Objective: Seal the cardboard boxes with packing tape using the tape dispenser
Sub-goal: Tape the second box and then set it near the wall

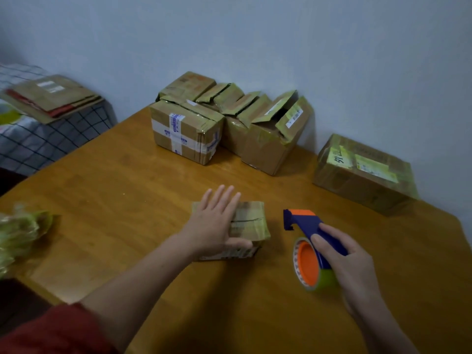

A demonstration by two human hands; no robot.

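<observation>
A small cardboard box (pixel 251 224) lies in the middle of the wooden table (pixel 127 195), its top flaps closed along a visible seam. My left hand (pixel 217 221) presses flat on its left half, fingers straight, thumb along the near edge. To the right, my right hand (pixel 350 261) grips the blue and orange tape dispenser (pixel 306 223) by its handle, with the yellowish tape roll (pixel 310 265) resting on the table. The dispenser's head points toward the box, a short gap away.
Several cardboard boxes (pixel 186 131) stand against the wall at the back, one (pixel 275 134) with open flaps. A flat taped box (pixel 362 175) sits at the right. Crumpled tape (pixel 20 231) lies at the left edge. Flattened cardboard (pixel 53 98) rests on a checked cloth.
</observation>
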